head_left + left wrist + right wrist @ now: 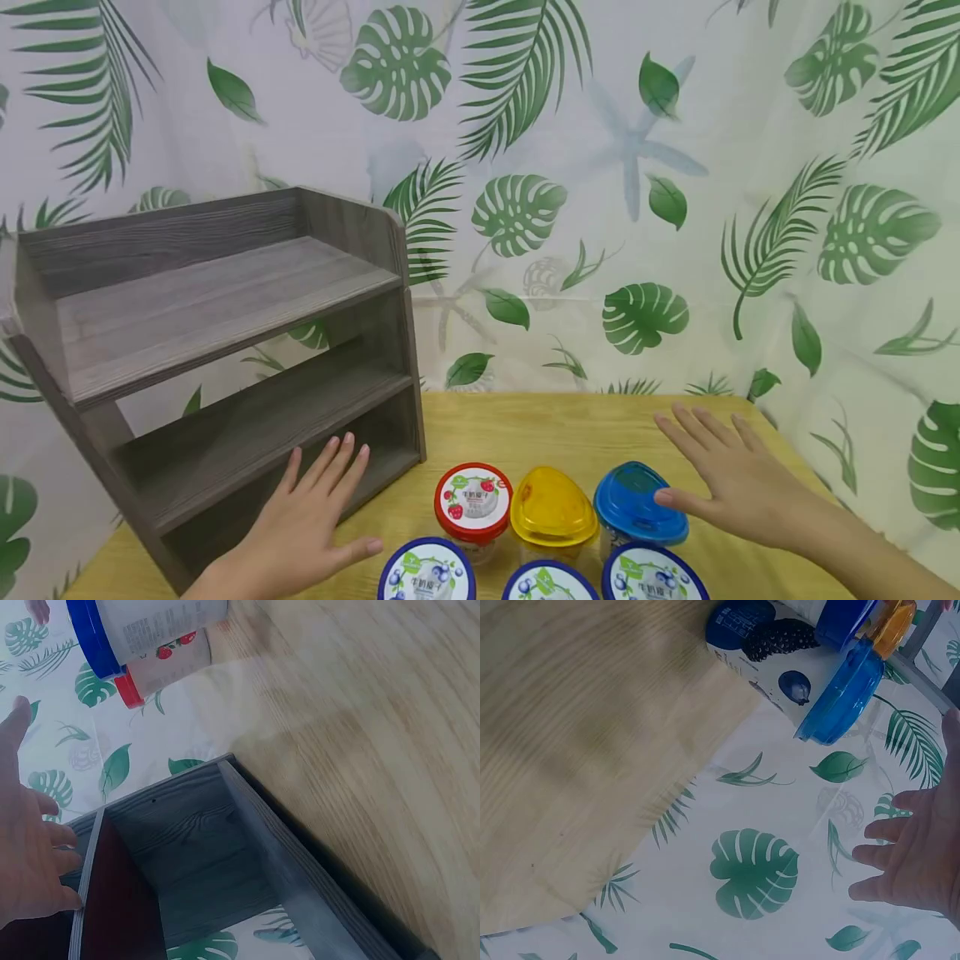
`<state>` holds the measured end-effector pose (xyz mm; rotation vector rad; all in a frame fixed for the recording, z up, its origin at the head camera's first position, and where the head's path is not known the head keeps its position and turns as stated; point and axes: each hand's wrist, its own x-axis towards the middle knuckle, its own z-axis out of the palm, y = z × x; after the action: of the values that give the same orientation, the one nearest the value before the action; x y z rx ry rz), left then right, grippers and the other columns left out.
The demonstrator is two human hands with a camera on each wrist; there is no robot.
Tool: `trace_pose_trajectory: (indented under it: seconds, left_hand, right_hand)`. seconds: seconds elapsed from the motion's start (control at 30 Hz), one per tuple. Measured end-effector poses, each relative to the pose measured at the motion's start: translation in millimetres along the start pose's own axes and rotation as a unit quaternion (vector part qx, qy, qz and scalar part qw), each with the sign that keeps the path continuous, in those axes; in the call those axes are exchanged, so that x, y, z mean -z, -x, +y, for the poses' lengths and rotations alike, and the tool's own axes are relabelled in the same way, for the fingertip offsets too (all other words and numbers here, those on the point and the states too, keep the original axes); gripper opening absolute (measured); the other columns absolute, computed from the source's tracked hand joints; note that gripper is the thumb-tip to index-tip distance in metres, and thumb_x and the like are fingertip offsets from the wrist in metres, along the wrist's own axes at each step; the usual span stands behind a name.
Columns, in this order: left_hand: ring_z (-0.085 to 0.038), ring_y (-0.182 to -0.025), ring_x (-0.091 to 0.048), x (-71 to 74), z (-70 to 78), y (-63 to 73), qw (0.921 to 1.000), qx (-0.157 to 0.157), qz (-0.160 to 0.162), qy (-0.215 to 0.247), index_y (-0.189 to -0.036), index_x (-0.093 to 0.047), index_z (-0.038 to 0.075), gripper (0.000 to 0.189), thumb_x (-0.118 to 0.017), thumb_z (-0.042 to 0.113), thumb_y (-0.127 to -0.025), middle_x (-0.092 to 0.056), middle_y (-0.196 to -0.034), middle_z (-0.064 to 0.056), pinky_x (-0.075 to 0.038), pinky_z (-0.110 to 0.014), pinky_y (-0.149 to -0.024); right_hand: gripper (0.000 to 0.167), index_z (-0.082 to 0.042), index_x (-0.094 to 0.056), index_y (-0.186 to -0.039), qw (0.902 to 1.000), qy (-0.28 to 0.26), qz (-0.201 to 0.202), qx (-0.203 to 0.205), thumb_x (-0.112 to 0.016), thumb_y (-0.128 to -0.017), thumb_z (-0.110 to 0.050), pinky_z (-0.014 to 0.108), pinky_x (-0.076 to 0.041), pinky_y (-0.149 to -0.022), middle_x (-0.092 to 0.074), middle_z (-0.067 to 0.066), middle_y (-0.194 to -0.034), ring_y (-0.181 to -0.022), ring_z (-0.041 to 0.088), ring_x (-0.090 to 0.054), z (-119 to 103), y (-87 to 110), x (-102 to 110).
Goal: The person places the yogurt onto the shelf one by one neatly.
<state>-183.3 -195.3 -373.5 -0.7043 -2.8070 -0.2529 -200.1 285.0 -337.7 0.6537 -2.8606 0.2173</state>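
Observation:
My left hand [303,517], fingers spread, hovers in front of the grey wooden shelf [247,483] and holds nothing. On the other side, my right hand [738,479] hangs palm down with straight fingers, its thumb close by the blue-lidded cup [637,504]. Between the hands stand a cup with a red strawberry lid [474,504] and a cup with a yellow lid [553,508]. Nearer to me are three cups with blueberry lids: a left one [426,575], a middle one [550,583] and a right one [654,577], all cut by the frame's lower edge.
The shelf's top board [225,300] and lower boards stand at the left of the wooden table [540,425]. A leaf-patterned cloth [570,250] hangs behind the table and along its right side.

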Motion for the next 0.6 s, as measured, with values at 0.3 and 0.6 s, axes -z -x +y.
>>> trace_pose_trajectory:
  seconds: [0.3,0.6]
  left_hand:
    - [-0.034,-0.141,-0.023,7.8,-4.3,5.7,0.9998,-0.007,0.009,-0.016,-0.15,-0.022,0.01,0.091,-0.047,0.067,-0.084,-0.019,-0.155,-0.015,-0.023,-0.057,-0.107]
    - [-0.032,-0.142,-0.023,21.3,-6.4,10.3,0.9998,0.014,-0.009,-0.013,-0.149,-0.024,0.008,0.092,-0.046,0.068,-0.084,-0.02,-0.155,-0.015,-0.026,-0.054,-0.108]
  right_hand:
    - [0.083,-0.006,-0.032,-0.146,0.9997,0.022,-0.006,0.008,-0.055,-0.086,-0.058,0.068,-0.009,-0.104,-0.031,0.024,-0.148,-0.135,0.047,-0.027,-5.3,-20.5,7.9]
    - [0.083,-0.007,-0.033,-0.146,0.9989,0.041,-0.02,0.012,-0.052,-0.086,-0.061,0.068,-0.013,-0.102,-0.038,0.021,-0.146,-0.133,0.046,-0.031,-13.8,-42.0,21.0]
